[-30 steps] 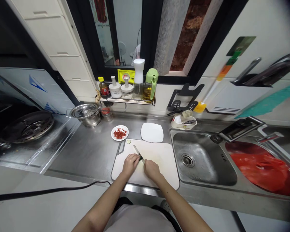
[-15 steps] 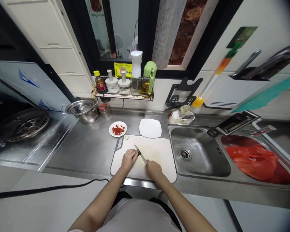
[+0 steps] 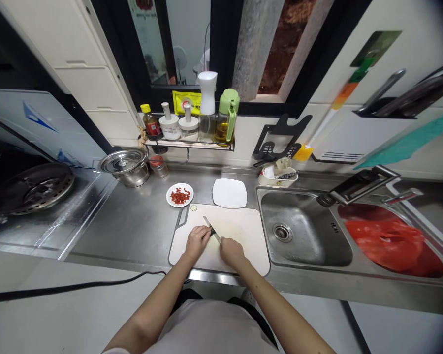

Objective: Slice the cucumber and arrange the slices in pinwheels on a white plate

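Observation:
My right hand (image 3: 232, 251) is closed round the handle of a knife (image 3: 216, 235), whose narrow blade points away and to the left over the white cutting board (image 3: 243, 231). With closed fingers my left hand (image 3: 197, 242) holds a small dark green piece of cucumber (image 3: 212, 230) against the board, right at the blade. The hand and the blade partly hide the piece. A pale round cucumber slice (image 3: 194, 208) lies flat near the board's far left corner. Behind the board are a white plate (image 3: 229, 192) and a small plate (image 3: 169, 197) with chopped red bits.
A sink (image 3: 299, 216) with a black faucet (image 3: 358, 186) adjoins the board on the right; a red bag (image 3: 386, 243) fills the second basin. To the left stand a lidded steel pot (image 3: 131, 172) and a pan (image 3: 33, 189). Bottles and jars line a rack (image 3: 192, 144) behind.
The knife and my right hand have shifted slightly left and away from me. My left hand keeps its hold on the cucumber piece.

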The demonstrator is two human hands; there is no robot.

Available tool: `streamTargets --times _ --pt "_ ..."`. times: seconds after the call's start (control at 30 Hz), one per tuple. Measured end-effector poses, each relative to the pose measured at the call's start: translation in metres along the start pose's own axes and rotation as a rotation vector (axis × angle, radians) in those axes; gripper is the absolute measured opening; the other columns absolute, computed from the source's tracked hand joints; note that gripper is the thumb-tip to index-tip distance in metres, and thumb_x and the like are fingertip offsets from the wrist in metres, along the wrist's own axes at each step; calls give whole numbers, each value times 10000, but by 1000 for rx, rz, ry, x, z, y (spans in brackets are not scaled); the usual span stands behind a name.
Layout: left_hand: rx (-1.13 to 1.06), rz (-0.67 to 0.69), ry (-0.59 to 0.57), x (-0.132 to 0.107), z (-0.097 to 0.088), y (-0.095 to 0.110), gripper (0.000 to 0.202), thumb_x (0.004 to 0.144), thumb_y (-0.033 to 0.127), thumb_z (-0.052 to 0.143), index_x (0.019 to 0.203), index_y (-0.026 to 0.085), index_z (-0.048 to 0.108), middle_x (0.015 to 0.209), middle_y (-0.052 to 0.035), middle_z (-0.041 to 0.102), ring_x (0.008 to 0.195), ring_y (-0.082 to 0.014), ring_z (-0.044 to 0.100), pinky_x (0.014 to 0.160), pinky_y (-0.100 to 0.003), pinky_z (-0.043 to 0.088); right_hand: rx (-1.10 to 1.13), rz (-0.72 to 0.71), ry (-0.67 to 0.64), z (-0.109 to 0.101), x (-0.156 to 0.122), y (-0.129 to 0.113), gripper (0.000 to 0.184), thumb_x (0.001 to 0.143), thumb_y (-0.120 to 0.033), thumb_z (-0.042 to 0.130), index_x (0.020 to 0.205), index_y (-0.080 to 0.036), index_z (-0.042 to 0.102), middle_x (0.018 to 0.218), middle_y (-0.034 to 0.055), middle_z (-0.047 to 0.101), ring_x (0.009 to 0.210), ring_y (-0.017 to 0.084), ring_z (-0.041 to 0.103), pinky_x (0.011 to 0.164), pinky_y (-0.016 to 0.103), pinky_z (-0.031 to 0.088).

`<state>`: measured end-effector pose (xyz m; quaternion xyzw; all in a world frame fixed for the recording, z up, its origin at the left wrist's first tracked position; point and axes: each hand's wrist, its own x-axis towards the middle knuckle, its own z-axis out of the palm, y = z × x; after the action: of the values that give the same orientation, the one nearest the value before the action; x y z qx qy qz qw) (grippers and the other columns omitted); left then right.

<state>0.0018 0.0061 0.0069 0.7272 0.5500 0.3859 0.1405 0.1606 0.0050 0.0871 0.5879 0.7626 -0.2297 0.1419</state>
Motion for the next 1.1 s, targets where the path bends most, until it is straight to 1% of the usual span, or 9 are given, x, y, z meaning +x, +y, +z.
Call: streamTargets --times 0.23,0.33,0.5,0.63,0.9,1.0,1.1 --pt "-8 0 -3 -1 0 -1 202 904 226 503 979 204 689 937 -56 694 912 -166 616 832 -325 504 36 -13 19 1 11 -3 323 886 -129 342 1066 -124 611 1002 154 680 980 216 631 772 300 443" --pt "-6 7 -4 -1 0 -1 206 906 232 499 979 199 689 943 -60 696 916 -171 618 838 -333 506 44 -16 39 1 13 -5 321 883 -121 348 1069 -125 610 991 146 683 977 217 634 765 294 439" --pt "11 10 -4 -2 -1 0 214 907 232 491 975 197 691 947 -65 697 920 -179 620 841 -343 508 45 -12 35 -1 13 -8 315 890 -129 360 1087 -132 605 1013 140 681 984 214 633 770 289 436" --pt "16 13 -10 -2 -1 0 221 910 236 485 980 199 691 949 -66 697 917 -180 621 839 -347 509 35 -20 49 1 9 -4 325 879 -118 356 1078 -126 612 1016 148 681 995 221 630 776 298 440" --pt "46 12 -37 -2 -1 -1 214 905 251 494 979 207 690 960 -65 698 921 -185 620 836 -350 505 54 7 19 7 -10 10 294 888 -143 372 1046 -135 619 994 144 684 974 213 635 776 291 434" --pt "37 -8 -43 0 -2 0 201 898 251 506 959 208 693 951 -62 699 911 -181 623 834 -344 502 62 17 6 5 -15 12 301 891 -161 366 1046 -132 622 1004 150 683 965 225 637 766 299 436" --pt "13 -57 -30 1 -3 3 182 886 264 525 947 212 689 934 -56 700 885 -177 629 821 -337 501 67 9 8 1 -18 15 313 906 -193 353 1060 -141 621 1011 144 682 962 229 636 764 306 439"
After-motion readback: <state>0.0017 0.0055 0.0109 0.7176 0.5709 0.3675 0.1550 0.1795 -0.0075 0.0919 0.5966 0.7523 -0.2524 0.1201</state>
